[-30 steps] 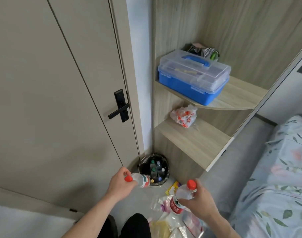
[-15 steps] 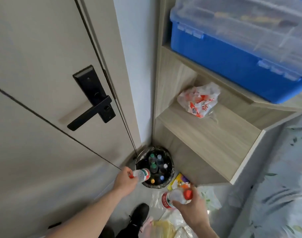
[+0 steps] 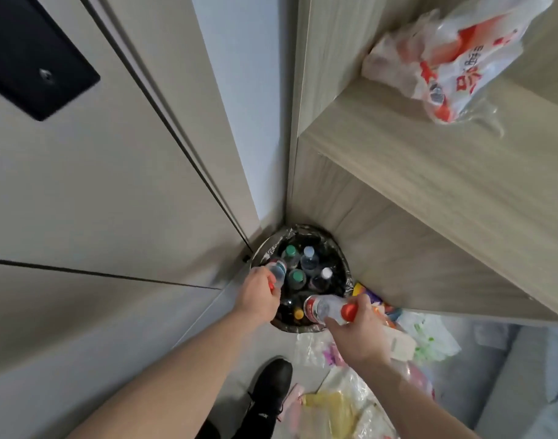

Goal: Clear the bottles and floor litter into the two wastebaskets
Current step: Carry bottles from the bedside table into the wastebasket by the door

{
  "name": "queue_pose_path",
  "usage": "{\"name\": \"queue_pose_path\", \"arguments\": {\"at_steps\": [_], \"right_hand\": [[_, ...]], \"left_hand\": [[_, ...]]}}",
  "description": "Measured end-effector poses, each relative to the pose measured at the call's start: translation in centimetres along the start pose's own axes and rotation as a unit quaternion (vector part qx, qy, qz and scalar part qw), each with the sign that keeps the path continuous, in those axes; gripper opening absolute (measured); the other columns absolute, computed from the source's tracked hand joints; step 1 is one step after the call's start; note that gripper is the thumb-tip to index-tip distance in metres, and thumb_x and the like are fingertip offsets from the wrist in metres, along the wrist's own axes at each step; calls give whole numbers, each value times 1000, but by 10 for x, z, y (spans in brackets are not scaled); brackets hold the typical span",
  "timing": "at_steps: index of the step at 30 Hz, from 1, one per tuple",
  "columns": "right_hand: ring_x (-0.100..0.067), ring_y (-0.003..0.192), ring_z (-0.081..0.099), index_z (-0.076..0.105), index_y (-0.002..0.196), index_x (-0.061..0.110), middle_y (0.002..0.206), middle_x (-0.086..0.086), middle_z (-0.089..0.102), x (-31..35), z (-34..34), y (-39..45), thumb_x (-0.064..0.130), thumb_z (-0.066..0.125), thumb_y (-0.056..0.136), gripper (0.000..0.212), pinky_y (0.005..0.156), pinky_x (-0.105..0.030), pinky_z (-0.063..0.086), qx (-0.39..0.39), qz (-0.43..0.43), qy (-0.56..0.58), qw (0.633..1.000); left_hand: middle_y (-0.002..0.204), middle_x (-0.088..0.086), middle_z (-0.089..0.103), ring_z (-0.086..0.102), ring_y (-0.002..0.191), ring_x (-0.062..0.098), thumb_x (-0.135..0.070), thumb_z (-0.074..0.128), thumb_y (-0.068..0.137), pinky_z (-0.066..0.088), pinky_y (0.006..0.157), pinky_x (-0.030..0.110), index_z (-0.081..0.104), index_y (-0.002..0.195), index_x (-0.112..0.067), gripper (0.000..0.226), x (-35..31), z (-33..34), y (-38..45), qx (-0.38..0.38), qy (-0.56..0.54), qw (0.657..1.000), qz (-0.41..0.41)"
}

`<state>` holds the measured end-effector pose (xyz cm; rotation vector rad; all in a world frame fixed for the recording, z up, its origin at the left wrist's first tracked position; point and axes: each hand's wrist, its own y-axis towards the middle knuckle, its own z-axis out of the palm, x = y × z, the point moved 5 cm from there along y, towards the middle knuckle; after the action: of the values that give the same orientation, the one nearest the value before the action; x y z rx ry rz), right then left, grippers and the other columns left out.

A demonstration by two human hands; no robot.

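A round wastebasket (image 3: 336, 248) with a black liner stands in the corner between door and shelf unit; several capped bottles stand inside it. My left hand (image 3: 257, 294) grips a clear bottle (image 3: 278, 271) with a red cap, held bottom-first over the basket's left rim. My right hand (image 3: 358, 332) holds a second clear bottle (image 3: 323, 308) with a red label and red cap, lying sideways over the basket's near rim. Plastic bags and wrappers (image 3: 426, 342) litter the floor to the right of the basket.
The closed door (image 3: 97, 201) fills the left. A wooden shelf unit (image 3: 429, 172) overhangs the basket at right and carries a red-and-white plastic bag (image 3: 455, 58). My black shoe (image 3: 271, 384) stands on the floor beside yellow and clear wrappers (image 3: 331, 410).
My head has dropped closer to the basket. Both hands have moved forward and down, bringing the two bottles over the basket's opening.
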<state>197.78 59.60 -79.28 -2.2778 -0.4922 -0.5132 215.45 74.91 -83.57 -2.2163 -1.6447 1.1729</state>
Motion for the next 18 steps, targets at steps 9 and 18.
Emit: {"name": "queue_pose_path", "arguments": {"at_steps": [9,18], "right_hand": [[-22,93,56,50,116,20,110,-4,64,-15,65,60,22,61,94,24,79,-35,48,-12,11,-4,1000],[-18,92,55,53,127,27,118,-1,60,-24,69,59,16,55,91,37,73,-34,50,30,37,-38,998]], "left_hand": [[105,-2,65,63,98,25,-26,67,89,49,84,34,67,98,-23,9,27,1,50,-40,76,996,12],[128,4,66,58,122,29,-17,59,95,45,94,31,67,122,-21,28,-4,10,75,47,104,991,70]]}}
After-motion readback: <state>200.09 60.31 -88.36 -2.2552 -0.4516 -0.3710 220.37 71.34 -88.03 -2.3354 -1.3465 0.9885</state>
